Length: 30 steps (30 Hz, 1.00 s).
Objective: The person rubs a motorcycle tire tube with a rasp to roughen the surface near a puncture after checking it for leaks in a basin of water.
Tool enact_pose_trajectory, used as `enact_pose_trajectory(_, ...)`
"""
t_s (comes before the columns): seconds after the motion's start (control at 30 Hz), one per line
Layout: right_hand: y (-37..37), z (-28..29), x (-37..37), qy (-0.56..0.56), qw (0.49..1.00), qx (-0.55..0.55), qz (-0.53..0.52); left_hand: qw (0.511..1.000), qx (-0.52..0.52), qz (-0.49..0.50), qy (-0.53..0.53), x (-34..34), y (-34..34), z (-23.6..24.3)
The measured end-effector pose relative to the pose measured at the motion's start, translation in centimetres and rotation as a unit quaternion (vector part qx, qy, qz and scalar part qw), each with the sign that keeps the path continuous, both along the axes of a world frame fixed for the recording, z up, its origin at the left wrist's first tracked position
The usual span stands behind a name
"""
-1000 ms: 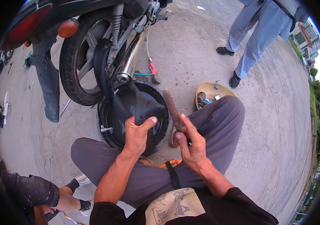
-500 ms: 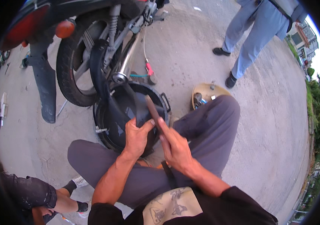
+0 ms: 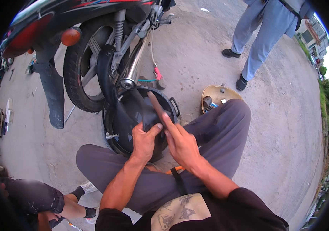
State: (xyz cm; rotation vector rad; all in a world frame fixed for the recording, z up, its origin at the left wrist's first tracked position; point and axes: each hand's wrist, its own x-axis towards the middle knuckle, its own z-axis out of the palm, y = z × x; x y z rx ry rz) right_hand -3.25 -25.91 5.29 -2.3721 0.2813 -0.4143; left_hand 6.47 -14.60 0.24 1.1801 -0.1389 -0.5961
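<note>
My left hand grips a black rubber inner tube, thumb on top. The tube lies over a round black basin and runs up beside the motorcycle's rear wheel. My right hand is wrapped around a long, rust-brown bar like a file, held angled across the tube just right of my left thumb; whether it touches the rubber I cannot tell. The water surface in the basin is partly hidden beneath the tube and hands.
A chrome exhaust overhangs the basin. Right of it are a beige container of small items and a standing person's legs. An air hose with pink fitting lies behind. A seated person's legs are at lower left; motorcycle parts line the left.
My right hand and the bar have moved left from beside the tube to across it, near my left thumb. My left hand stays on the tube.
</note>
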Motion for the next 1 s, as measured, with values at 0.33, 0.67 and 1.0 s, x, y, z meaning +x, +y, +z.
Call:
enact_pose_trajectory(0.33, 0.3, -1.0, -1.1, -0.006, 0.999, -0.041, -0.006, 0.999, -0.032, 0.02, 0.0, 0.1, 0.0, 0.1)
enact_pose_trajectory(0.67, -1.5, 0.7, 0.0, -0.087, 0.994, 0.065, -0.025, 0.999, -0.034, 0.029, 0.0, -0.2, -0.5, 1.5)
enact_pose_trajectory(1.0, -0.4, -0.2, 0.1, -0.009, 0.995, -0.093, -0.02, 0.999, -0.035, 0.019, 0.014, -0.6, -0.7, 0.7)
